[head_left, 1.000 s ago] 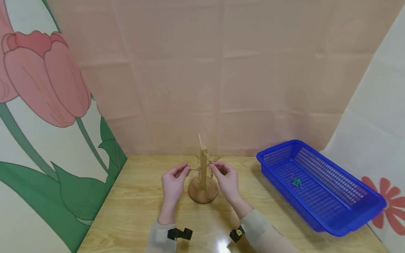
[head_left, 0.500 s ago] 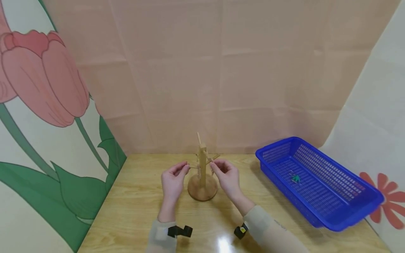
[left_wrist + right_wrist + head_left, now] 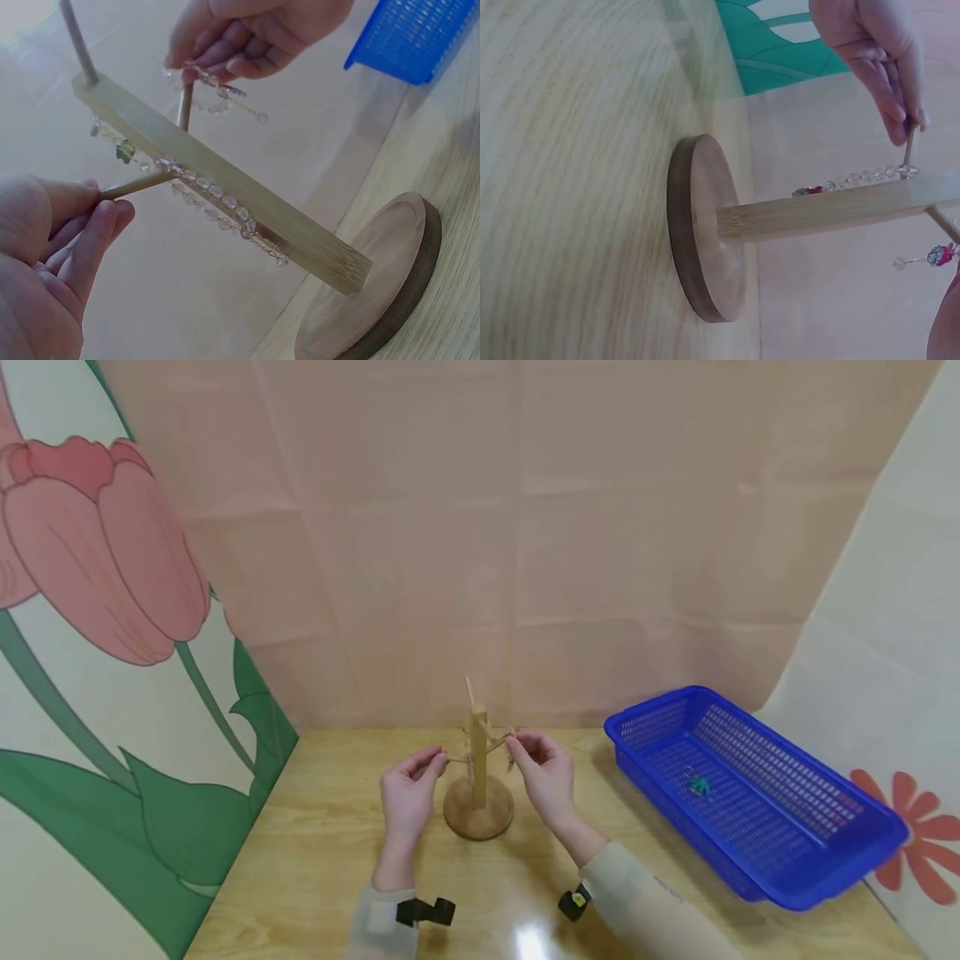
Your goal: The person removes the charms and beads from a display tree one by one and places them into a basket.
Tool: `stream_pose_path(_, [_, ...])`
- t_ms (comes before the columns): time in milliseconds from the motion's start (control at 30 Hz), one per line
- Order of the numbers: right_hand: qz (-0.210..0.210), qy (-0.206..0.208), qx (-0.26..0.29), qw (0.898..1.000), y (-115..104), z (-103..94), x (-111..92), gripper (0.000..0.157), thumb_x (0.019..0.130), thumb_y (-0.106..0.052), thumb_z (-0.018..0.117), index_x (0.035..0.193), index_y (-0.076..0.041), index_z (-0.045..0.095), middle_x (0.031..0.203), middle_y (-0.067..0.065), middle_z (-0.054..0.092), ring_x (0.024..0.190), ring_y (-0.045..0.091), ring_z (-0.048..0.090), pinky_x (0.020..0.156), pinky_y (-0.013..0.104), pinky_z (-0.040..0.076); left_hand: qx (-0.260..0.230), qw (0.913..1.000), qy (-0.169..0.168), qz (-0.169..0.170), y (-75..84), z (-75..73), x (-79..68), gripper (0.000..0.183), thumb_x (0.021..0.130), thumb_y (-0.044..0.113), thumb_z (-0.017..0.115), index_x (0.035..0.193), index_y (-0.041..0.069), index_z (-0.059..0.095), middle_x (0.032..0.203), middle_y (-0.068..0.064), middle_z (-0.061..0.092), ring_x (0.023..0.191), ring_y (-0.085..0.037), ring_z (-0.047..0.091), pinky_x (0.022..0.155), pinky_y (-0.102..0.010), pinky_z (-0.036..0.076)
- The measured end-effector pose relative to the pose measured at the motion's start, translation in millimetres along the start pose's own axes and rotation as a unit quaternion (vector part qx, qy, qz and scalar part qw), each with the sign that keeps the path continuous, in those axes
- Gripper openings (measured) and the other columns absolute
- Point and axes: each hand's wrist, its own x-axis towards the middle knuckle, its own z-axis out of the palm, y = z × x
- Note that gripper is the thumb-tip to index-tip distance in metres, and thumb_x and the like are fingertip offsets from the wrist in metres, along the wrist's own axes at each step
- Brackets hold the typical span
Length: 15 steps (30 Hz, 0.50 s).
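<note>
A wooden jewellery stand (image 3: pixel 479 760) with a round base (image 3: pixel 718 232) stands upright between the hands. The left hand (image 3: pixel 408 785) pinches the tip of the left peg (image 3: pixel 139 185). A clear pinkish bead bracelet (image 3: pixel 214 191) hangs on that peg, close to the post. The right hand (image 3: pixel 547 772) pinches a second bead bracelet (image 3: pixel 223 92) at the tip of the right peg (image 3: pixel 185 105). This bracelet's charm and end bead (image 3: pixel 899 263) dangle below the fingers. Behind the left peg, a bracelet with a dark green charm (image 3: pixel 125 151) hangs from the stand.
A blue plastic basket (image 3: pixel 750 860) sits on the right of the wooden table (image 3: pixel 322 843). Inside lies a small green item (image 3: pixel 700 786). A pinkish backdrop (image 3: pixel 405 568) rises behind the table, with flower-printed panels on both sides.
The right hand has shifted outward to the right with its bracelet, toward the tip of the right peg. The left hand keeps its pinch on the left peg.
</note>
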Motion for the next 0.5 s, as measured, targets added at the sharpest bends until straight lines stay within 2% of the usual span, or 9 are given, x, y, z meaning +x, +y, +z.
stream_pose_path(133, [-0.011,0.007,0.009,1.000,0.3,-2.1,2.4,0.017,0.092,-0.009,0.073,0.100,0.005,0.069,0.087,0.019,0.068,0.075,0.043,0.062,0.058,0.027,0.057,-0.007,0.9999,-0.005,0.005,-2.8,1.4,1.4,0.021,0.088,0.018,0.079,0.102,0.003,0.077,0.094,-0.010,0.076,0.087,-0.035,0.073,0.076,-0.031,0.063])
stream_pose_path(233, [-0.020,0.012,0.012,1.000,0.8,-4.1,4.1,0.016,0.092,-0.007,0.072,0.100,0.007,0.068,0.086,0.021,0.067,0.074,0.046,0.060,0.057,0.028,0.057,-0.013,0.9998,-0.010,0.006,-4.7,2.2,2.4,0.022,0.087,0.018,0.079,0.102,0.002,0.077,0.094,-0.011,0.076,0.087,-0.037,0.073,0.076,-0.032,0.063])
stream_pose_path(433, [-0.020,0.021,0.009,1.000,1.1,-5.4,7.5,0.015,0.092,-0.007,0.072,0.099,0.006,0.069,0.086,0.020,0.068,0.072,0.042,0.062,0.056,0.028,0.057,-0.021,0.9998,-0.003,0.000,-5.7,1.8,3.4,0.018,0.088,0.015,0.079,0.101,0.003,0.077,0.095,-0.012,0.076,0.088,-0.042,0.071,0.075,-0.030,0.063])
stream_pose_path(500, [-0.020,0.022,0.011,0.999,0.5,-4.7,9.8,0.015,0.092,-0.007,0.072,0.099,0.006,0.069,0.086,0.020,0.067,0.070,0.035,0.063,0.056,0.026,0.056,-0.022,0.9998,0.001,-0.005,-1.1,1.4,3.8,0.016,0.088,0.012,0.078,0.101,0.002,0.077,0.095,-0.013,0.076,0.088,-0.041,0.072,0.076,-0.031,0.063])
